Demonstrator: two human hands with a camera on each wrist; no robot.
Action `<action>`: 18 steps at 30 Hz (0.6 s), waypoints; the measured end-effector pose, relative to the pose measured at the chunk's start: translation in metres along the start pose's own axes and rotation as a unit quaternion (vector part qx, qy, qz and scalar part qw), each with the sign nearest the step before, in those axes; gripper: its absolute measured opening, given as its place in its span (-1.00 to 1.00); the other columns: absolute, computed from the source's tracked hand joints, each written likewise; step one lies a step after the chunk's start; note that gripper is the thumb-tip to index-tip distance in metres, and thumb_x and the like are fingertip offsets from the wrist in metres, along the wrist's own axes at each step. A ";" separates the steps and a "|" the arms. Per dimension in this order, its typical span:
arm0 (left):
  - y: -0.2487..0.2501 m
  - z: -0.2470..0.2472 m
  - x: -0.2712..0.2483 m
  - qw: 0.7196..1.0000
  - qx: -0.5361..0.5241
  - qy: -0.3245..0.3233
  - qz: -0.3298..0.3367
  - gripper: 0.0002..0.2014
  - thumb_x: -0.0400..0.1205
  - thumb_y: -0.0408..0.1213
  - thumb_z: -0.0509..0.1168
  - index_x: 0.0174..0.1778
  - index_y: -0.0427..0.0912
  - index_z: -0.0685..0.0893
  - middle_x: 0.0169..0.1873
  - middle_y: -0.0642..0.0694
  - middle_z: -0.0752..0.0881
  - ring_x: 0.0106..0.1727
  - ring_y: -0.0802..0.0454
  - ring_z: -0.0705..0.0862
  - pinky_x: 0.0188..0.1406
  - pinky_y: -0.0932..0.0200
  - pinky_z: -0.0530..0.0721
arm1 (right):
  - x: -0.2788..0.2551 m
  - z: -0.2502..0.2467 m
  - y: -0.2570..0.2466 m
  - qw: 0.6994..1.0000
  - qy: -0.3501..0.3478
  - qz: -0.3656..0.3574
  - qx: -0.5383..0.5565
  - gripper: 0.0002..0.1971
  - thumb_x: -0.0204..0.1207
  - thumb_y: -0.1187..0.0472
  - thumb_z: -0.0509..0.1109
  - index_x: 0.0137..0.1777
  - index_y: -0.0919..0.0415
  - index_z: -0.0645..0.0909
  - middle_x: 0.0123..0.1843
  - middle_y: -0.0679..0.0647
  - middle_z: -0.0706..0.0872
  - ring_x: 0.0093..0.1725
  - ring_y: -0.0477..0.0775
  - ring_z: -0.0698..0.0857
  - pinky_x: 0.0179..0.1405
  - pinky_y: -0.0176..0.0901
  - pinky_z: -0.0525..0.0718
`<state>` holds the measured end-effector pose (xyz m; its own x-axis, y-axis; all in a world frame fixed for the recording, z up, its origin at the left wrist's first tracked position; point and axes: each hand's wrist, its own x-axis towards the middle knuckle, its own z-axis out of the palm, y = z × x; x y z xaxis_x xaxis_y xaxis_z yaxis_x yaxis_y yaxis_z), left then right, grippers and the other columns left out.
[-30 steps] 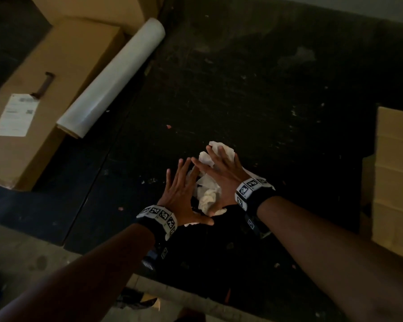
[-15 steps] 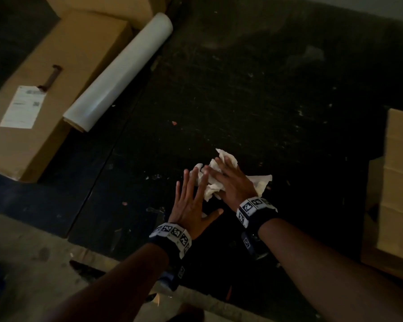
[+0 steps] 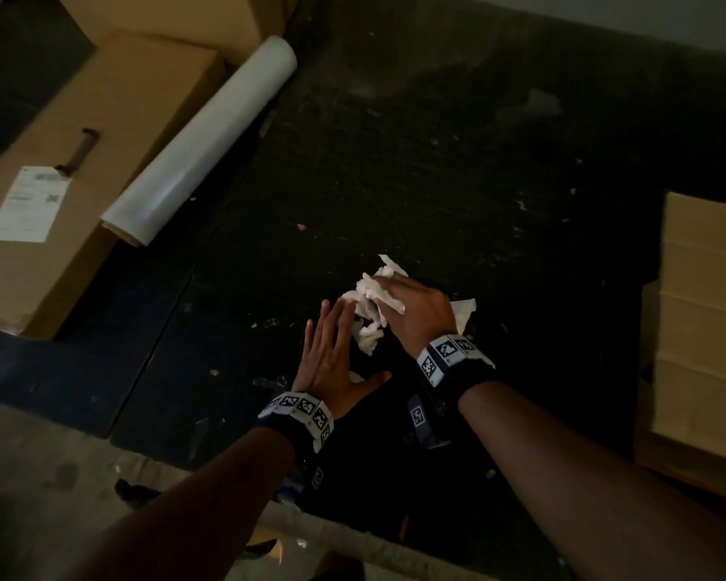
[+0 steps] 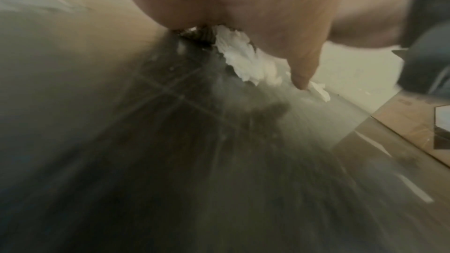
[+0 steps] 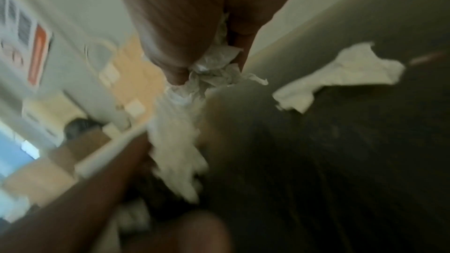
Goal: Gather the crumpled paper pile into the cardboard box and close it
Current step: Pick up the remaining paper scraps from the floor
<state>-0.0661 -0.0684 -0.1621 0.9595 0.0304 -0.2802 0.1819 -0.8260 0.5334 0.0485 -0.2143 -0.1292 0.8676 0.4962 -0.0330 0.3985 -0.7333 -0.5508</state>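
Observation:
A pile of crumpled white paper lies on the dark floor between my hands. My right hand covers it from the right, and its fingers curl into the paper and grip a wad. My left hand lies flat with straight fingers, whose tips touch the pile's left side. One loose sheet sits just right of my right hand, also seen in the right wrist view. Tan cardboard stands at the right edge; I cannot tell whether it is an open box.
A long closed cardboard box with a white label lies at the left. A white roll of film leans beside it. Small scraps dot the dark floor. A pale concrete strip runs along the near edge.
My right hand went from lying flat over the pile to curling its fingers into the paper. My left hand stayed flat at the pile's left side. The view shifted slightly.

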 end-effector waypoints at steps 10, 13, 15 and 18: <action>0.028 0.001 0.025 1.000 0.018 -0.019 0.016 0.42 0.20 0.56 0.45 0.71 0.25 -0.44 0.74 0.05 -0.39 0.73 -0.07 -0.46 0.69 -0.31 -0.31 | -0.025 -0.072 0.030 0.979 0.190 0.070 -0.003 -0.70 0.65 0.16 0.42 0.37 0.05 0.68 0.31 0.05 0.76 0.25 0.02 0.75 0.27 -0.11 0.68; 0.036 0.007 0.035 0.999 0.031 -0.030 0.023 0.44 0.17 0.55 0.47 0.70 0.27 -0.46 0.73 0.02 -0.43 0.72 -0.12 -0.47 0.69 -0.37 -0.27 | -0.042 -0.058 0.065 0.973 0.158 0.157 -0.058 -0.68 0.66 0.10 0.38 0.40 -0.03 0.65 0.37 0.02 0.72 0.31 0.06 0.72 0.27 -0.06 0.69; 0.040 0.011 0.040 0.998 0.038 -0.034 0.035 0.45 0.16 0.55 0.47 0.70 0.29 -0.44 0.72 0.02 -0.45 0.72 -0.13 -0.47 0.68 -0.40 -0.27 | -0.056 -0.041 0.082 0.972 0.104 0.193 -0.088 -0.62 0.64 0.16 0.39 0.44 -0.10 0.62 0.49 0.01 0.62 0.39 0.11 0.67 0.31 0.00 0.69; 0.044 0.015 0.044 0.996 0.048 -0.040 0.064 0.41 0.16 0.59 0.45 0.70 0.34 -0.40 0.71 0.00 -0.49 0.71 -0.17 -0.50 0.66 -0.43 -0.29 | -0.072 -0.015 0.085 0.980 0.013 0.159 -0.118 -0.54 0.60 0.22 0.40 0.49 -0.05 0.58 0.66 0.04 0.41 0.48 0.19 0.58 0.38 0.21 0.62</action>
<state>-0.0190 -0.1122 -0.1625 0.9523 -0.1207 -0.2803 0.0340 -0.8708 0.4905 0.0244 -0.3192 -0.1613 0.9650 0.2161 -0.1485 0.1626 -0.9375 -0.3076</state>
